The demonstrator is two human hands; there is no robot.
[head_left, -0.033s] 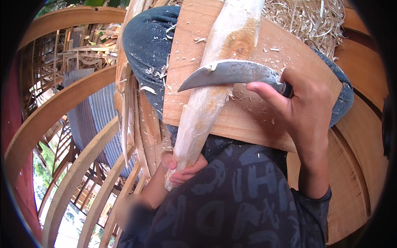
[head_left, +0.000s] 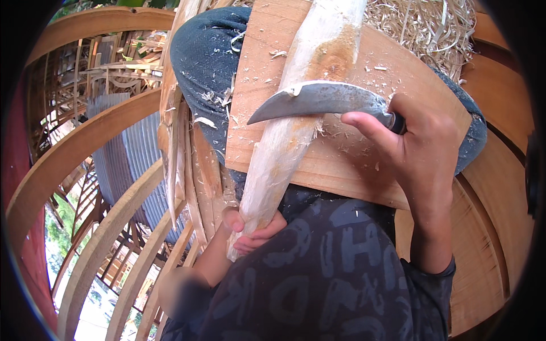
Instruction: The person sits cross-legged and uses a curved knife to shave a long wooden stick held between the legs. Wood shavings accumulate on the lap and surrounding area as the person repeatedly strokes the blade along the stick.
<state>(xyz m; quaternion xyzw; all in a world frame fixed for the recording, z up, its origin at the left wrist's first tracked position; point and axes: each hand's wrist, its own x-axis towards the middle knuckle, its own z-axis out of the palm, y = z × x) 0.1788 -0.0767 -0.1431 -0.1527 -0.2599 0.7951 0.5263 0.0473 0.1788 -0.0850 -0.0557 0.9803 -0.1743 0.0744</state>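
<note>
A pale, peeled wooden pole (head_left: 277,156) slants from the far edge down toward my lap, with a brown knot (head_left: 331,58) on its upper part. Around its near end the fingers of my left hand (head_left: 256,232) are wrapped. My right hand (head_left: 426,136) is closed on the dark handle of a curved knife (head_left: 341,99). The wide grey blade lies across the pole just below the knot, its tip pointing left, and a small shaving clings to the blade. Under the pole a flat wooden board (head_left: 256,74) rests over my thighs, dotted with chips.
Curly wood shavings (head_left: 424,28) heap up beyond the board at the far right. Split wooden strips (head_left: 187,153) stand at my left, beside curved wooden slats (head_left: 108,244). A corrugated sheet (head_left: 133,153) lies behind the slats. Brown wooden panels (head_left: 483,227) curve along my right.
</note>
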